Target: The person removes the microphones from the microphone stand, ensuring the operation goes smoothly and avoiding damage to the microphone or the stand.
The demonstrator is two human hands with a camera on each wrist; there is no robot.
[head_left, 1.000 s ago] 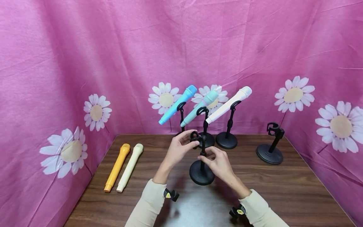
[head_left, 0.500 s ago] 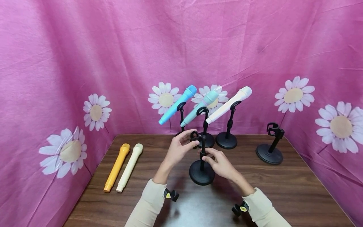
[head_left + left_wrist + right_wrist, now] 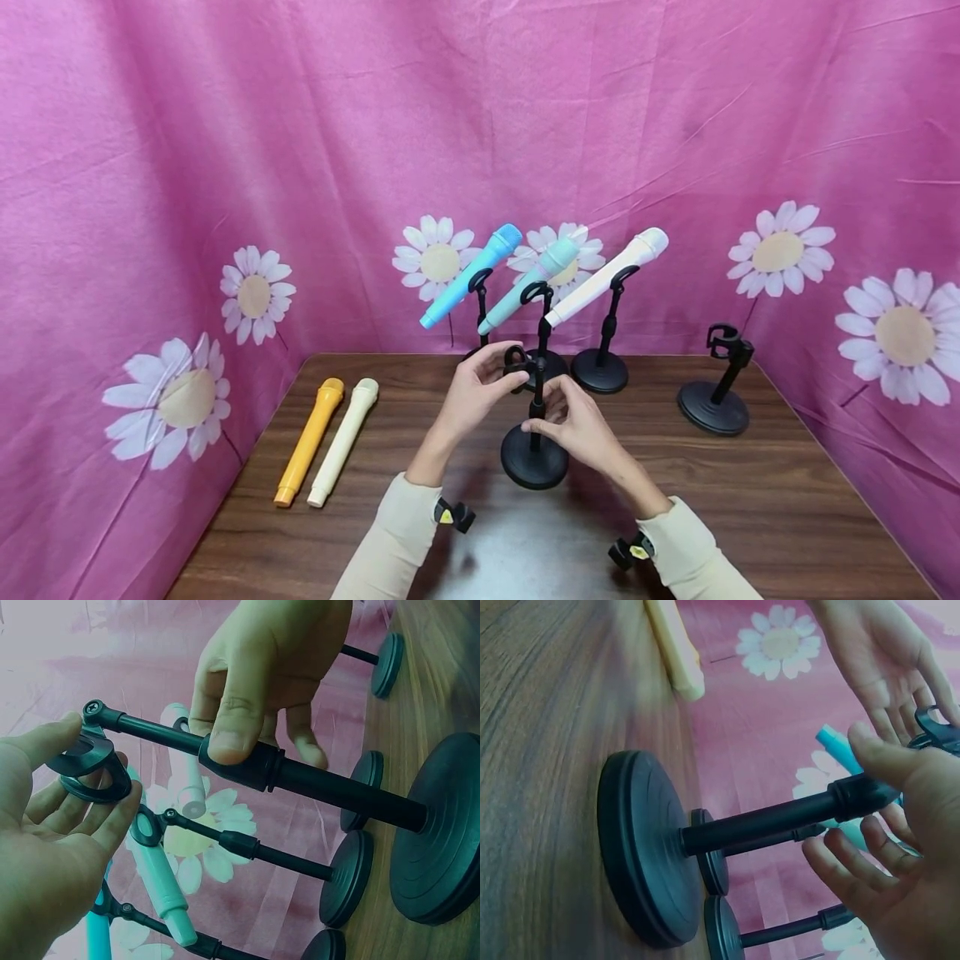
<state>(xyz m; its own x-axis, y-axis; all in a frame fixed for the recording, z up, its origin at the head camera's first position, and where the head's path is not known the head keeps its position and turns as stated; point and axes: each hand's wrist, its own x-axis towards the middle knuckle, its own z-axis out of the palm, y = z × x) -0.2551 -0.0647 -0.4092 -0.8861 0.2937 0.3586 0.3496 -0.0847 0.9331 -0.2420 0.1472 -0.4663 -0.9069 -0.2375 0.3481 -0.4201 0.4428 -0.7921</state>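
Observation:
A black desktop microphone stand (image 3: 532, 467) stands upright on its round base in front of me. My left hand (image 3: 474, 398) pinches its holder clip (image 3: 96, 766) between thumb and fingers. Lower down the pole, my right hand (image 3: 577, 427) grips the thick collar (image 3: 259, 766), thumb on the near side and index finger behind; its other fingers spread loosely in the right wrist view. Behind both hands, blue (image 3: 471, 277), mint green (image 3: 528, 285) and white (image 3: 606, 277) microphones rest tilted in three similar stands.
On the left of the wooden table (image 3: 420, 417) lie an orange microphone (image 3: 310, 443) and a cream microphone (image 3: 343, 443), side by side. At the right stands another black stand (image 3: 715, 407) with no microphone in its clip. Pink flowered cloth (image 3: 480, 108) hangs behind and at both sides.
My right hand's fingers loosened and shifted on the pole, then closed round the collar again, its thumb a little lower. The left hand keeps its hold on the clip; the stand stays put.

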